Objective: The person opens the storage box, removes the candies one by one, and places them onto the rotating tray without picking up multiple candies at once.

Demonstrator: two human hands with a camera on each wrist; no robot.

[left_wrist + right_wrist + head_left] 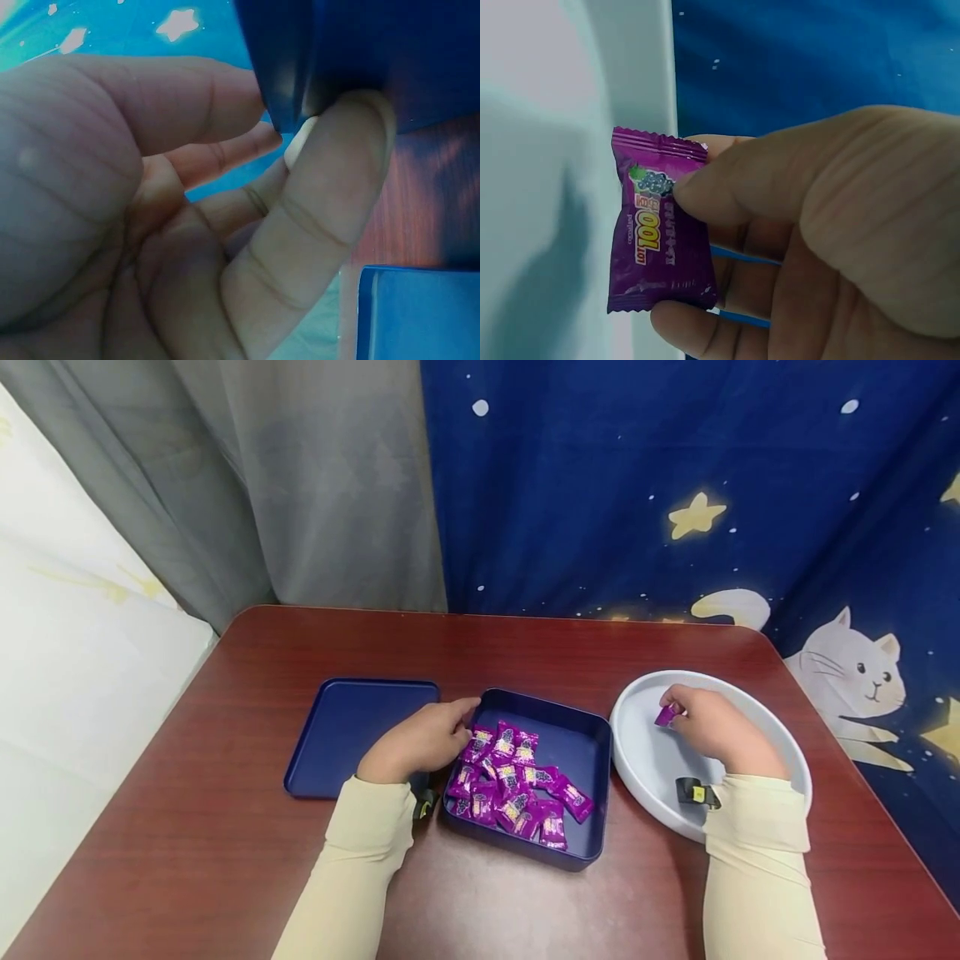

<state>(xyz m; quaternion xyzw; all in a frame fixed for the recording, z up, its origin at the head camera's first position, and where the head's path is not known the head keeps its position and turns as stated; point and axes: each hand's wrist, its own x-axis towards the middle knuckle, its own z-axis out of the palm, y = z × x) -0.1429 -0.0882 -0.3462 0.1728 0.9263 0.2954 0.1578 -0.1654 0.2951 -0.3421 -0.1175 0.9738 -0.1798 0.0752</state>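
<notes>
My right hand (708, 722) pinches a purple wrapped grape candy (660, 270) between thumb and fingers, over the round white tray (636, 756). Its printed face and crimped ends show in the right wrist view. A dark blue square box (573, 747) stands at the middle of the table, its left and front parts covered with several purple candies (508, 777). My left hand (423, 737) grips the left wall of this box near its far corner, thumb and fingers against the wall in the left wrist view.
A flat dark blue lid (352, 727) lies on the brown table (225, 827), left of the box and partly under my left wrist in the head view. Box and tray stand side by side. Grey and blue curtains (562, 485) hang behind the table's far edge.
</notes>
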